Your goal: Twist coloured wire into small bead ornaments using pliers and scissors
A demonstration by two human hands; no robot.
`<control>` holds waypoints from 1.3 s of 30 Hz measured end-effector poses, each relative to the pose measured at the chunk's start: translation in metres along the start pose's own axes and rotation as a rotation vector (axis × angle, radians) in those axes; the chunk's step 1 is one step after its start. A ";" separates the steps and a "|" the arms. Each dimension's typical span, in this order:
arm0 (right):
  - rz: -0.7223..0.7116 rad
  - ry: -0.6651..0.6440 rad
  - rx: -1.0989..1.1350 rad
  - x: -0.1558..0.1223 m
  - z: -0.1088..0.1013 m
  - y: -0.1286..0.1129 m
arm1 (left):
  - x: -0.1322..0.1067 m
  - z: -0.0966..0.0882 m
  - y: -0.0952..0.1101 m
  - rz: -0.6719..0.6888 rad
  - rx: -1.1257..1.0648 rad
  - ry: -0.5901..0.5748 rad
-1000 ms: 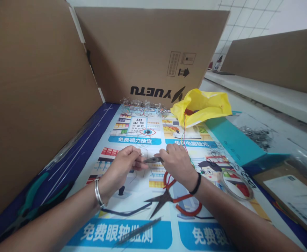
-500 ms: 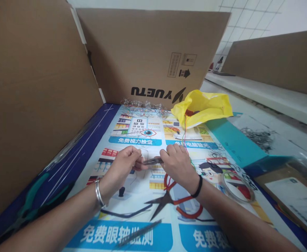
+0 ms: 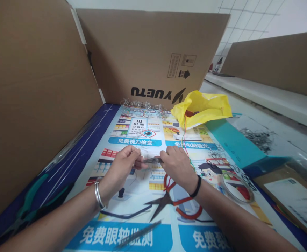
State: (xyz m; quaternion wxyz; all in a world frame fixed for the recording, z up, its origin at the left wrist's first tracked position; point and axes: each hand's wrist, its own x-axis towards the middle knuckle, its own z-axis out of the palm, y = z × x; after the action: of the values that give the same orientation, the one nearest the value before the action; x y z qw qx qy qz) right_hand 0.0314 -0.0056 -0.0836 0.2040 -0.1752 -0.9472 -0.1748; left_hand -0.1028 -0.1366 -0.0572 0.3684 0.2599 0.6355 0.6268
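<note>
My right hand (image 3: 178, 167) is closed around the handles of small dark pliers (image 3: 152, 160), whose narrow jaws point left. At the jaws' tips, my left hand (image 3: 126, 161) is closed in a pinch on what looks like thin wire; fine strands stick out around the fingers, too thin to follow clearly. Just below my right hand lie scissors (image 3: 165, 202) with red-orange handles and spread blades. Nearer to me is a blurred bundle of thin dark wires (image 3: 140, 233). Coloured threads (image 3: 184, 136) run from a yellow bag (image 3: 208, 108) to behind my right hand.
Cardboard panels (image 3: 143, 45) stand at the back and left. Tangled wire pieces (image 3: 145, 106) lie along the back edge. Teal-handled pliers (image 3: 30, 206) are at the left, a roll of clear tape (image 3: 237, 187) at the right. A teal box (image 3: 227, 140) sits beyond it.
The pliers' jaws have shifted or turned slightly at my left fingertips. Both hands stay nearly in place, and the rest of the table looks the same.
</note>
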 end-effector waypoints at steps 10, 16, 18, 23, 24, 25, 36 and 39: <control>0.021 -0.229 0.064 0.001 0.001 -0.003 | 0.001 -0.004 0.003 0.109 0.112 -0.080; 0.024 -0.281 0.094 0.001 0.000 -0.003 | -0.001 -0.007 0.003 0.212 0.177 -0.130; 0.024 -0.299 0.106 0.002 -0.001 -0.002 | -0.001 -0.008 0.003 0.228 0.199 -0.136; 0.033 -0.316 0.099 0.003 -0.003 0.001 | 0.006 -0.014 0.006 0.150 0.228 -0.238; 0.032 -0.311 0.095 0.003 -0.003 0.002 | 0.007 -0.016 0.008 0.127 0.250 -0.265; 0.030 -0.305 0.093 0.003 -0.003 0.002 | 0.009 -0.018 0.010 0.119 0.284 -0.286; 0.120 -0.094 0.072 0.002 -0.003 0.002 | 0.019 -0.025 0.009 0.001 0.376 -0.191; 0.070 0.007 0.039 0.001 -0.005 0.000 | 0.018 -0.022 0.007 -0.057 0.360 -0.189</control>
State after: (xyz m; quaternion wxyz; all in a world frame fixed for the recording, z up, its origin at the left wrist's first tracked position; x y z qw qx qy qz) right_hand 0.0326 -0.0077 -0.0790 0.2167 -0.2038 -0.9430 -0.1494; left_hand -0.1315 -0.1349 -0.0537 0.3915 0.3613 0.7068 0.4654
